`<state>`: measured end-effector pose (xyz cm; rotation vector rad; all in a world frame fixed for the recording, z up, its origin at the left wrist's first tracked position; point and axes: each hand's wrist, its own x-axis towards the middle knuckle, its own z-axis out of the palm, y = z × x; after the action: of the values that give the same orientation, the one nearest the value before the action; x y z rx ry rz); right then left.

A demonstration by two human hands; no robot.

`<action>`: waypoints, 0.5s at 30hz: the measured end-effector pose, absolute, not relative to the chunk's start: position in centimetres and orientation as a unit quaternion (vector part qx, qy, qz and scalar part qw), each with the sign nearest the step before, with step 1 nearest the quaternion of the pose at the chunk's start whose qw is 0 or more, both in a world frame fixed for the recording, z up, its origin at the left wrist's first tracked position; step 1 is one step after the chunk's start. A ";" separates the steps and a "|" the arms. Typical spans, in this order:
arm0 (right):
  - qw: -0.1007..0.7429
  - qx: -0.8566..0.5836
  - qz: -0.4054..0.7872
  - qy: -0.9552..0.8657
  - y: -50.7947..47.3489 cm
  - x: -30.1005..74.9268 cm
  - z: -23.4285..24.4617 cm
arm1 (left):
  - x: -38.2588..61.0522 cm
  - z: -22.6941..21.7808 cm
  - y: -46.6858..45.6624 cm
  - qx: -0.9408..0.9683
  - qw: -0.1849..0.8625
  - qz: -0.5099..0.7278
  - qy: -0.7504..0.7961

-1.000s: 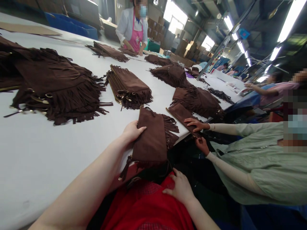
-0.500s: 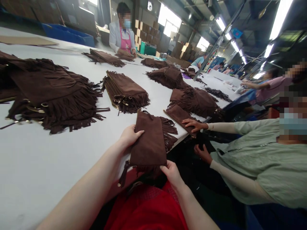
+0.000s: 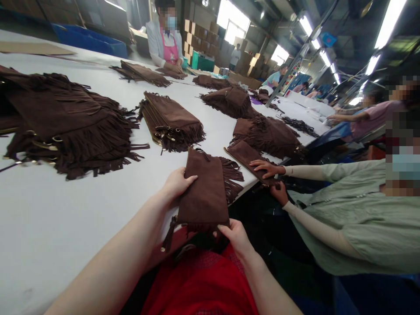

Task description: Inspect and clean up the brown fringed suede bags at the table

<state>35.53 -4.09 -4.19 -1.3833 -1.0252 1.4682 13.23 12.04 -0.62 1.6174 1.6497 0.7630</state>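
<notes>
A dark brown fringed pouch [image 3: 204, 192] lies partly over the front edge of the white table, its fringe spread to the right. My left hand [image 3: 178, 181] grips its left side, thumb on top and fingers out of sight beneath. At the lower right corner my right hand [image 3: 235, 234] pinches the pouch between thumb and fingers. A zipper with a tasselled pull [image 3: 168, 236] hangs at the lower left corner. Just beyond, a neat stack of the same pouches [image 3: 175, 120] shows gold zippers and rings.
A larger fringed pile [image 3: 65, 124] spreads over the white table [image 3: 108, 197] at left. To my right a co-worker in green has both hands [image 3: 267, 169] on another pouch [image 3: 244, 158]. More piles [image 3: 267, 138] lie farther back, and a person in a pink apron [image 3: 169, 46] stands across the table.
My right fingers have shifted slightly at the pouch's lower corner; my left hand keeps its hold. The co-worker's lower hand has moved up to the other pouch. The view has tilted slightly.
</notes>
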 end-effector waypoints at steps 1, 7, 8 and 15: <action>0.424 -0.561 0.585 -0.404 -4.0 35.4 -4.4 | 13.2 -0.6 12.0 0.624 0.346 0.294 0.636; 0.337 -0.638 0.545 -0.427 -4.1 35.4 -6.6 | 13.2 -0.6 11.9 0.625 0.351 0.295 0.631; 0.304 -0.654 0.534 -0.442 -4.4 35.6 -7.1 | 13.2 -0.6 12.0 0.626 0.350 0.295 0.632; 0.154 -0.738 0.457 -0.472 -7.8 39.4 -9.7 | 13.3 -0.5 12.0 0.638 0.337 0.282 0.632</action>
<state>39.39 -7.79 -9.66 -2.1154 -1.3540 1.3113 13.33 11.96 -0.49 1.6622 1.6486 0.7356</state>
